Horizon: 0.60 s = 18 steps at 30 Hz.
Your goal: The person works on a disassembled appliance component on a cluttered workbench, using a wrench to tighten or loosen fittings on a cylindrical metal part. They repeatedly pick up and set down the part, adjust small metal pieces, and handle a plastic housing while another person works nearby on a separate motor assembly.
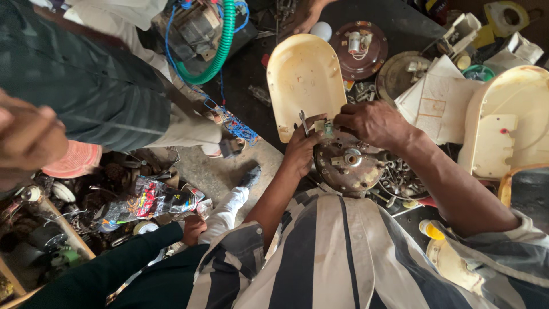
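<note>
Head view looks straight down over my striped shirt (337,257) at a crowded dark workbench (400,23). My left hand (300,150) is closed on a small metal wrench (303,122), its head up against the edge of a round rusty metal plate (350,163) that sits just in front of my chest. My right hand (372,123) rests on the top rim of that plate, fingers curled together over a small part there; what exactly they pinch I cannot tell. Just beyond the plate lies a cream plastic cover (303,80), hollow side up, touching the plate's far edge. A second cream cover (506,123) stands to the right, with folded papers (434,100) between the two. Farther back sits a brown round disc (360,48) carrying small parts. Loose screws and scrap metal (400,180) lie beside the plate. To the left the bench ends above a concrete floor (217,171), where a green hose (226,40), blue wires (234,126) and boxes of junk (46,229) crowd around other people's legs.
</note>
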### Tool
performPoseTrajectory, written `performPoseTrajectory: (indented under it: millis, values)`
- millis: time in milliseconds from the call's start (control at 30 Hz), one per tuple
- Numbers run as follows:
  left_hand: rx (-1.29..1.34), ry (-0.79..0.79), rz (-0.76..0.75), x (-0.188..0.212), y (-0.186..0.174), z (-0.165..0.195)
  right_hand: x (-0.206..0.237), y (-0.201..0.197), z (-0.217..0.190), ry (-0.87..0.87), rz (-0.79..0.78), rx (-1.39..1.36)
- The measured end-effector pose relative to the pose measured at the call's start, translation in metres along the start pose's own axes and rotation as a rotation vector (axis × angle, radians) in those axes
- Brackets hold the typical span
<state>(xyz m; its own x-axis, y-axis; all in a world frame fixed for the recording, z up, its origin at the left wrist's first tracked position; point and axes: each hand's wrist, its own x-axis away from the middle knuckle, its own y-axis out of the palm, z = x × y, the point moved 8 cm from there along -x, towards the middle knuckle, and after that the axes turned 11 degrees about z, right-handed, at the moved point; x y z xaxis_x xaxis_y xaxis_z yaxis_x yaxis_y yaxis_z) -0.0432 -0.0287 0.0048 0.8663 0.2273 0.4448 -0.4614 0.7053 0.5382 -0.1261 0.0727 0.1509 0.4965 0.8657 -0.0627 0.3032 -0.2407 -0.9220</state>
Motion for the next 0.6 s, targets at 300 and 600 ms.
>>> performPoseTrajectory:
  millis: [300,600]
  values:
    - [-0.005,-0.017,0.048,-0.024,-0.015,-0.023,-0.011,0.003,0.006,0.022,0.007,0.151]
    - [0.092,-0.035,-0.040,-0.014,-0.006,-0.009,-0.020,0.028,0.019,0.149,-0.163,0.369]
